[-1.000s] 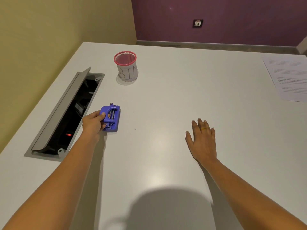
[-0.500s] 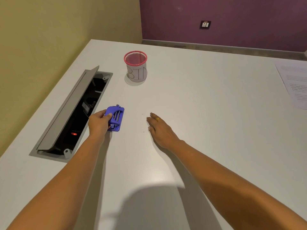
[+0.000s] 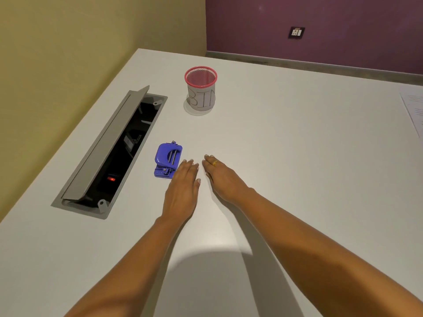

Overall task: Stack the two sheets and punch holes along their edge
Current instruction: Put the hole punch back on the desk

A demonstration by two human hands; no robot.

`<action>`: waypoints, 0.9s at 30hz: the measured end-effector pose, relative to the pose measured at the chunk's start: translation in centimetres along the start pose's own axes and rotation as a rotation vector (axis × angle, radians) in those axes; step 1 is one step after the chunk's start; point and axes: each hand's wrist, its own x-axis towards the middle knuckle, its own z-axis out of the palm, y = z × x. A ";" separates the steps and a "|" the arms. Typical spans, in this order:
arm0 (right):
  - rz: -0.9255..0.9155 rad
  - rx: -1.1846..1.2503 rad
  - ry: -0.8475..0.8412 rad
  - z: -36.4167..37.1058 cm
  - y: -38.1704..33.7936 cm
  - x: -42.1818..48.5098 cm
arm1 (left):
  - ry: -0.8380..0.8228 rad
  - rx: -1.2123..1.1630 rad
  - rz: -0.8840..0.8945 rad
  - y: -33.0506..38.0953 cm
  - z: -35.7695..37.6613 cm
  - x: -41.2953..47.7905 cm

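both hands flat and empty beside the hole punch

the blue hole punch is used as the landmark. it is seen lying on the white surface, free of both hands.

the left hand is laid palm down just to the right of the hole punch, its fingers stretched out and close together, with nothing held; whether its edge touches the base of the punch cannot be told. the right hand is placed just beyond the left hand, further right of the punch, also spread flat with fingers extended and nothing gripped. a gold ring is worn on one of its fingers. the two hands are set side by side, near each other but apart.

behind the hole punch, and well apart from it, a mesh cup with a pink rim is stood upright, with the letters "bin" written on its wrap. to the left of the punch a cable tray is recessed into the surface, its grey lid raised.

far to the right of the punch, at the frame's edge, printed paper is seen lying flat on the surface; only part of it is shown, so it cannot be told whether one or two sheets are there.
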 end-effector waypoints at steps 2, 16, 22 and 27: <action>-0.042 -0.102 0.004 0.2 0.1 -1.0 | -0.060 0.065 -0.019 -0.5 0.7 -0.1; -0.108 -0.393 0.026 0.0 -2.4 -2.9 | -0.022 0.121 -0.001 -0.8 1.5 -0.4; -0.141 -0.412 0.022 -0.9 -3.0 -2.3 | -0.019 0.122 -0.009 -0.8 1.5 -0.3; -0.119 -0.298 0.114 -0.3 -2.8 -1.6 | -0.015 0.131 -0.008 -0.9 1.5 -0.3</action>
